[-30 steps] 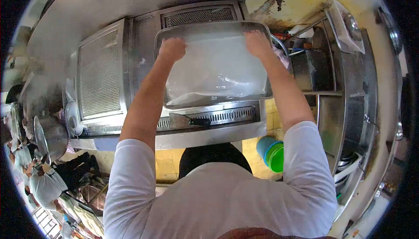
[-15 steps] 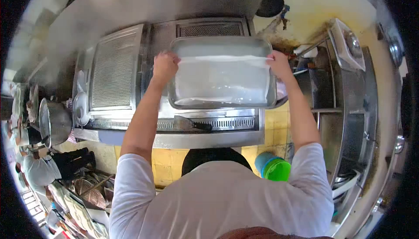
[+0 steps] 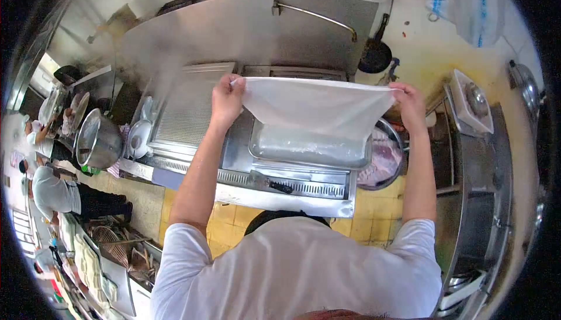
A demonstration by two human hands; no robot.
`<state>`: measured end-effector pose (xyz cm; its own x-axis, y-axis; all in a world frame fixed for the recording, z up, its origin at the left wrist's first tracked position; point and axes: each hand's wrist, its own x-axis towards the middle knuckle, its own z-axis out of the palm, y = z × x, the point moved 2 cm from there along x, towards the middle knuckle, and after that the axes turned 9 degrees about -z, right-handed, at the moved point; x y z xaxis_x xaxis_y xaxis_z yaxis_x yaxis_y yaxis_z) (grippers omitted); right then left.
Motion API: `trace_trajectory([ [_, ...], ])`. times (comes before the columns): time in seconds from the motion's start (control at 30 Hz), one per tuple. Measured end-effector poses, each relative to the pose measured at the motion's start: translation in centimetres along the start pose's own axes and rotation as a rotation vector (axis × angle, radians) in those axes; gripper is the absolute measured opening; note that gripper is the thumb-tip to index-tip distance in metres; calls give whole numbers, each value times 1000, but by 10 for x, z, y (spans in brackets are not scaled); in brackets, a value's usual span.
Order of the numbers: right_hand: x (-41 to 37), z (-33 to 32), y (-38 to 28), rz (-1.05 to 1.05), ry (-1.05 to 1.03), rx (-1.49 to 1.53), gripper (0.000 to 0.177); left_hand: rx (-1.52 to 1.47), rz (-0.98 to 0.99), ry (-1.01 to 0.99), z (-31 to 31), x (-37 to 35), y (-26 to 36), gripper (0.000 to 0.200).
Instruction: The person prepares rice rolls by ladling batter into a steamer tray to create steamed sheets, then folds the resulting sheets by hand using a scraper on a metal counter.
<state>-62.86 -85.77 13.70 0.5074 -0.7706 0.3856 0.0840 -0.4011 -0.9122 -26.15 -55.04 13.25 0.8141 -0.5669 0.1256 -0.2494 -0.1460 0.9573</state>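
A thin white translucent sheet is stretched between my two hands, with its lower part hanging down over a metal tray. My left hand pinches its upper left corner, and my right hand pinches the upper right corner. Under the sheet, the rectangular metal tray rests on the steel counter; its surface looks wet and shiny. A round pan with pale pink meat stands just right of the tray, below my right hand.
A dark-handled tool lies at the counter's front. Left are a perforated panel and a large pot. A person in white stands farther left. A shelving rack runs along the right.
Both hands have lifted the sheet's upper edge up off the tray and moved slightly apart. The view has shifted, and the pan of meat now shows more fully.
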Motion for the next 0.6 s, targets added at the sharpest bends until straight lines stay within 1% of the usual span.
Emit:
trace_trajectory([
  [0.03,5,0,-17,-25,0,-118,22,-62,0,16,-6,-7,19,15],
  [0.07,10,-1,-32,-41,-5,-110,22,-63,12,30,-13,-4,27,15],
  [0.13,17,-3,-59,-60,-16,-131,22,-112,110,44,-30,1,39,16],
  [0.17,19,-2,-74,-54,-8,-124,20,-100,134,118,-37,-4,56,17],
  [0.2,20,0,-87,-64,-17,-119,20,-101,138,131,-46,-5,65,17],
  [0.27,25,7,-107,-95,-50,-26,17,-143,214,175,-65,-5,82,19],
  [0.3,29,9,-109,-116,-68,16,14,-255,193,164,-72,-9,93,22],
  [0.33,32,13,-115,-124,-76,17,14,-258,197,173,-83,-9,100,22],
  [0.4,35,24,-132,-193,-57,131,14,-307,206,169,-105,-7,112,25],
  [0.43,36,31,-143,-196,-62,129,14,-320,186,186,-115,-7,118,26],
  [0.47,36,39,-156,-203,-47,214,14,-325,186,189,-126,-7,121,26],
  [0.5,36,48,-168,-210,-32,298,14,-410,211,162,-137,-5,124,26],
  [0.53,37,53,-177,-215,-36,294,14,-495,237,135,-150,-3,126,26],
  [0.6,37,68,-195,-277,-210,364,16,-503,240,132,-180,-2,127,25],
])
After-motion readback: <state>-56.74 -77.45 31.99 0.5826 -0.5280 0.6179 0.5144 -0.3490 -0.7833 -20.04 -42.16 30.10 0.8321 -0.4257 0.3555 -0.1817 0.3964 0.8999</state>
